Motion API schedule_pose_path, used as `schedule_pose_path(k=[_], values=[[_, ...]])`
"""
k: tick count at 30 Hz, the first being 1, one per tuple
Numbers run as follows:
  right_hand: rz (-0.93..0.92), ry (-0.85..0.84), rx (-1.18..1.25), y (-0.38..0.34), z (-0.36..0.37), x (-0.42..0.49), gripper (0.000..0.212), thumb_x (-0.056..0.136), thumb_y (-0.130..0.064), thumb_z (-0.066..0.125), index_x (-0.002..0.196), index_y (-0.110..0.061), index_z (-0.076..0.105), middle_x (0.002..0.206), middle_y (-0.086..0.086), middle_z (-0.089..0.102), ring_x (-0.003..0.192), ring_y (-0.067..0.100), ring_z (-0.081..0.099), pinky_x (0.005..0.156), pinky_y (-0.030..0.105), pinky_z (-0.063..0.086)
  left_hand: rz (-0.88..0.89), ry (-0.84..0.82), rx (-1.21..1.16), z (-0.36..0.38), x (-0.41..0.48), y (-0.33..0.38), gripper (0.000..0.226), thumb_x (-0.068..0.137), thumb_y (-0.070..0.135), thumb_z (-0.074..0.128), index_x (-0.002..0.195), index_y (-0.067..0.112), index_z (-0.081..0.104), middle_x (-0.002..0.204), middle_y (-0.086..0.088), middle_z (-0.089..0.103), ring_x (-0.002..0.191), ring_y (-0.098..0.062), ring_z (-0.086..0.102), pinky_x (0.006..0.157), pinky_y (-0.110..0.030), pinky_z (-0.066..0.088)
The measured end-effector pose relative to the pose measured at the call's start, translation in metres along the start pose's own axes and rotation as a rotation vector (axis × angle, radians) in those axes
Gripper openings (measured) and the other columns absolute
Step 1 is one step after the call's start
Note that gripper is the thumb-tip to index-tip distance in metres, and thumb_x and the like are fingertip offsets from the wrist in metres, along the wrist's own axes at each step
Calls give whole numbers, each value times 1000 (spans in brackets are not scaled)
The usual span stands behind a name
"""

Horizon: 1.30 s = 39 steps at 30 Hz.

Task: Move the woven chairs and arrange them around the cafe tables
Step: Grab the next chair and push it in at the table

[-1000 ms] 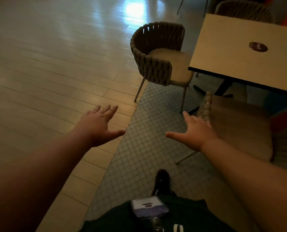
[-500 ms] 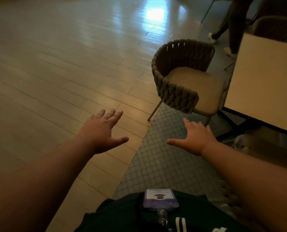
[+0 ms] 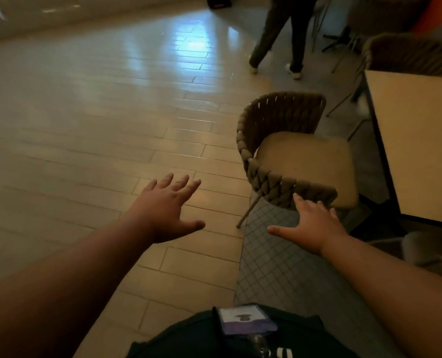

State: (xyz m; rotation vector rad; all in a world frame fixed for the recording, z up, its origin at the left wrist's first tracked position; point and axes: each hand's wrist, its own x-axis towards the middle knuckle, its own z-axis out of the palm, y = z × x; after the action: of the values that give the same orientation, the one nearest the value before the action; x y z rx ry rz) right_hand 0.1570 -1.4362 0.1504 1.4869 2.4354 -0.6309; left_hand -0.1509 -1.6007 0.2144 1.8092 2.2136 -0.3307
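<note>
Fingers (image 3: pixel 174 180) of both hands spread wide and empty, so a one-handed grab by the right hand (image 3: pixel 315 223) risks swinging the woven chair (image 3: pixel 287 153) into the cafe table (image 3: pixel 421 140) edge

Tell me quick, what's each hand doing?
Left hand: open, fingers spread, holding nothing.
Right hand: open, empty, fingertips at the brown woven chair.
</note>
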Motion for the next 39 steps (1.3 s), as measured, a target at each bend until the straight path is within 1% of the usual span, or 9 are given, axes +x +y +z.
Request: schedule_pose_path(k=[3, 12, 16, 22, 26, 29, 31, 34, 39], values=[[57, -13, 46, -18, -5, 23, 154, 42, -114, 19, 167, -25, 9, 171, 7, 23, 159, 37, 14, 127, 62, 9, 48, -49, 54, -16, 42, -35, 106, 81, 91, 33, 162, 42, -14, 174, 5, -4, 161, -27, -6, 129, -50, 5], [229, -58, 34, -17, -33, 155, 161, 33, -117, 15, 166, -26, 7, 170, 7, 28, 155, 34, 23, 126, 59, 17, 158, -5, 38, -59, 228, -93, 105, 83, 89, 39, 164, 42, -10, 175, 6, -2, 161, -25, -5, 130, -49, 5], [275, -96, 17, -29, -47, 216, 165, 28, -116, 13, 166, -26, 6, 170, 7, 27, 155, 35, 23, 125, 58, 21, 179, -6, 47, -74, 291, -127, 109, 77, 94, 29, 163, 42, -12, 174, 6, -4, 161, -24, -7, 130, -49, 5], [348, -119, 41, -62, -67, 296, 148, 49, -111, 31, 166, -26, 3, 171, 7, 25, 156, 33, 20, 126, 58, 16, 228, -76, 71, -88, 392, -192, 105, 83, 90, 37, 163, 42, -13, 174, 5, -4, 161, -24, -7, 129, -48, 3], [533, -65, 111, -72, -61, 329, 159, 35, -116, 17, 166, -26, 7, 169, 8, 29, 153, 32, 27, 125, 56, 21, 334, -53, 100, -113, 483, -225, 108, 79, 91, 32, 163, 41, -11, 174, 6, -3, 161, -25, -5, 130, -49, 4], [706, -22, 215, -91, -54, 345, 148, 49, -110, 35, 166, -23, 10, 167, 11, 31, 151, 35, 29, 123, 54, 25, 475, -69, 174, -132, 546, -239, 111, 75, 93, 27, 163, 41, -13, 174, 5, -3, 161, -26, -6, 130, -49, 4], [778, 15, 310, -109, -49, 348, 150, 47, -111, 38, 166, -23, 12, 165, 12, 33, 150, 35, 30, 122, 53, 28, 557, -109, 244, -140, 569, -238, 110, 76, 92, 29, 163, 40, -15, 175, 4, -5, 161, -27, -7, 130, -50, 4], [852, 78, 414, -129, -40, 357, 161, 34, -117, 28, 165, -26, 15, 165, 8, 35, 150, 34, 31, 121, 53, 30, 681, -149, 301, -153, 604, -218, 108, 80, 91, 33, 161, 41, -17, 174, 3, -7, 161, -27, -8, 130, -51, 4], [948, 83, 436, -125, -38, 367, 160, 35, -118, 27, 167, -29, 8, 171, 3, 24, 155, 29, 23, 125, 52, 22, 874, -86, 370, -176, 667, -156, 107, 83, 91, 37, 162, 42, -16, 174, 4, -8, 161, -26, -9, 130, -50, 4]])
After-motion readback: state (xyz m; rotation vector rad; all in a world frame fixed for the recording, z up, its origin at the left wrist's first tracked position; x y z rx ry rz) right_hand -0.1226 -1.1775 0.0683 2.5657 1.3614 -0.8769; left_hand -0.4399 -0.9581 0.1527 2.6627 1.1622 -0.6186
